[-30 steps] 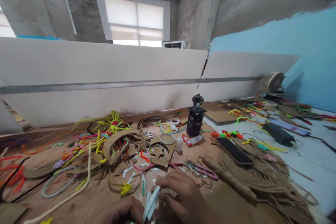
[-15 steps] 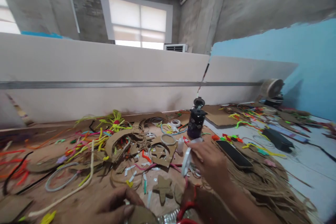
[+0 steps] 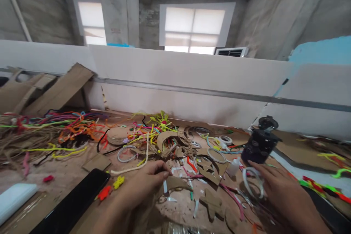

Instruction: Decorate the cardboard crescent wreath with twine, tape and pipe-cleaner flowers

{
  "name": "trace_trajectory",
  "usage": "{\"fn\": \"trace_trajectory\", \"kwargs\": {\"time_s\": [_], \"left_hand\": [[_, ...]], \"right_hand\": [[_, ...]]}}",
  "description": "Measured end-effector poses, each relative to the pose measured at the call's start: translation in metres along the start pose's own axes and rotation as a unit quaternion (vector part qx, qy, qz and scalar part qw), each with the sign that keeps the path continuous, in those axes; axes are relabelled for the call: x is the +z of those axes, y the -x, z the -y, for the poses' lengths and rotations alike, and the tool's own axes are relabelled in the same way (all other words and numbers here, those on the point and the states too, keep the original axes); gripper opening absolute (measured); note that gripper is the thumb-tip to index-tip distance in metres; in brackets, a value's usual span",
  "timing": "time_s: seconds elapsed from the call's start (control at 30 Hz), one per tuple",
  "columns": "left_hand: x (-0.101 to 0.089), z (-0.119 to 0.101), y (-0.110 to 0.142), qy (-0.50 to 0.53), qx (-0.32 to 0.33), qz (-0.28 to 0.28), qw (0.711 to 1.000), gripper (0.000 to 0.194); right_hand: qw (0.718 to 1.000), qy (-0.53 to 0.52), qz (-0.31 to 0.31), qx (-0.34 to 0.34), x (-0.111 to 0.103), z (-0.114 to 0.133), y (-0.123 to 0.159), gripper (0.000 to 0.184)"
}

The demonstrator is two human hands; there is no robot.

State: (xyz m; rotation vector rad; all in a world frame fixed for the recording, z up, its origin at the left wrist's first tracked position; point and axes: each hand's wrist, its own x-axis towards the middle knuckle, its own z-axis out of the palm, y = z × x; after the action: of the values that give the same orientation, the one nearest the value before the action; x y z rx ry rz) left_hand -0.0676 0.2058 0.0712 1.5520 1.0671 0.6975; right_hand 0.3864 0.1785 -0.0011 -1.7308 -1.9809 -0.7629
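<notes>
My left hand (image 3: pixel 146 181) is in the lower middle, thumb and fingers pinched together at the end of a curved strip of brown cardboard (image 3: pixel 179 182). A short white strip (image 3: pixel 165 186) hangs just below these fingertips. My right hand (image 3: pixel 279 186), at the lower right, grips a narrow white ring like a roll of tape (image 3: pixel 259 188) in front of the dark bottle. On the tabletop between my hands lie a cardboard star (image 3: pixel 211 204), a cardboard piece with cut-outs (image 3: pixel 212 170) and small white scraps.
A dark bottle with a raised lid (image 3: pixel 259 144) stands behind my right hand, a small white bottle (image 3: pixel 233 167) beside it. Coloured pipe cleaners (image 3: pixel 76 131) and cord cover the left. A black phone (image 3: pixel 74 201) lies front left. Cardboard sheets (image 3: pixel 60 89) lean against the white partition (image 3: pixel 186 65).
The view has turned left. The white strip between both hands is gone from them; my right hand has moved right with the white ring. My left hand has moved forward with cardboard.
</notes>
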Motion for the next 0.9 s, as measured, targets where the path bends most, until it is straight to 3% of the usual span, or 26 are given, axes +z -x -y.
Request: {"fn": "trace_trajectory", "kwargs": {"time_s": [0.07,0.17,0.23,0.37,0.47,0.57,0.7,0.8,0.9], "left_hand": [[0.0,0.0,0.0,-0.023,0.016,-0.009,1.0,0.025],[0.001,0.0,-0.001,-0.018,0.025,-0.023,0.999,0.02],[0.002,0.001,-0.002,-0.003,0.037,-0.034,0.999,0.016],[0.006,0.007,-0.007,0.023,0.07,-0.038,0.997,0.016],[0.009,0.012,-0.01,0.045,0.086,-0.046,0.994,0.018],[0.012,0.013,-0.01,0.063,0.098,-0.044,0.992,0.017],[0.01,0.008,-0.006,0.066,0.097,-0.032,0.993,0.018],[0.004,0.003,-0.005,0.07,0.085,-0.026,0.994,0.025],[0.0,-0.003,-0.003,0.088,0.065,-0.027,0.994,0.029]], "right_hand": [[0.999,-0.04,0.017,-0.013,-0.008,0.017,-0.008,0.049],[0.978,-0.195,0.068,0.018,-0.029,0.065,-0.025,0.039],[0.941,-0.315,0.113,0.051,-0.045,0.109,-0.037,0.035],[0.836,-0.511,0.196,0.048,-0.066,0.191,-0.06,0.03],[0.81,-0.542,0.217,0.06,-0.068,0.229,-0.074,0.023],[0.773,-0.577,0.253,0.081,-0.066,0.247,-0.083,0.017],[0.689,-0.639,0.319,0.119,-0.061,0.251,-0.087,0.019],[0.642,-0.685,0.315,0.138,-0.058,0.247,-0.085,0.026],[0.617,-0.719,0.294,0.127,-0.054,0.242,-0.083,0.029]]}}
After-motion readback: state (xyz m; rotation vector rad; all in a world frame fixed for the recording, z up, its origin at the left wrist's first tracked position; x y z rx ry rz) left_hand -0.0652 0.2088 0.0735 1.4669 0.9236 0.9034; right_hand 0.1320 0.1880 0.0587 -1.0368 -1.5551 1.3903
